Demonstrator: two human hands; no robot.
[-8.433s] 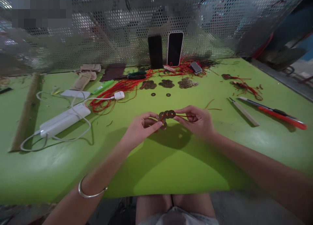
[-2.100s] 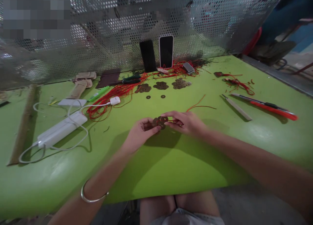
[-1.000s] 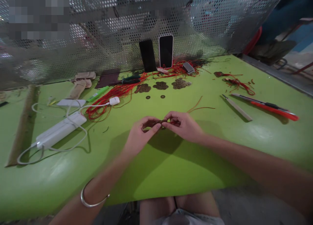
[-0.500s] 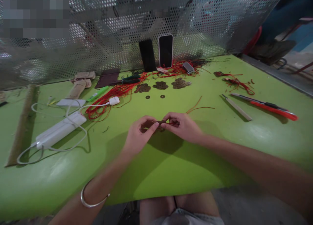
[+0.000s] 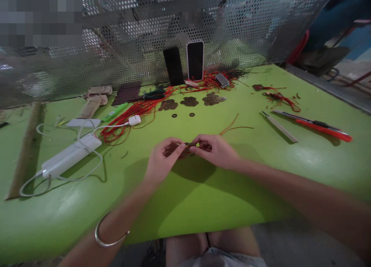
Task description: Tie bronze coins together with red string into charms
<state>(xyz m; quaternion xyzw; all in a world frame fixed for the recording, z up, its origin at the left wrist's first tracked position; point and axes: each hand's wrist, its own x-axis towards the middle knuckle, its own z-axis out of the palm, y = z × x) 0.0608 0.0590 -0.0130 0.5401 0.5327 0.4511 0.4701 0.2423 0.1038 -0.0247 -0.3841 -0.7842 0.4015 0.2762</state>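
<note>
Between my two hands, just above the green tabletop [image 5: 185,205], is a small cluster of brown holed coins [image 5: 190,144] with red cord. My left hand [image 5: 165,156] pinches its left side between thumb and fingertips. On the right side my right hand [image 5: 216,151] pinches it too, fingers curled. Loose ends of red cord [image 5: 236,128] stick out past my right hand onto the table. Two single holed coins [image 5: 191,114] lie a little beyond my hands. Behind them are three piles of the same coins [image 5: 189,101]. My fingers hide part of the cluster.
At left lie a white power strip [image 5: 71,154] with cable, a wooden strip [image 5: 24,151] and a red cord bundle [image 5: 124,122]. A red utility knife [image 5: 321,127] and a pale-handled tool [image 5: 279,127] lie right. Two phones [image 5: 195,61] lean against perforated metal [image 5: 130,62].
My left hand has shifted slightly left, and its thumb has moved a little away from the middle of the coin cluster. My right hand keeps its pinch almost unchanged.
</note>
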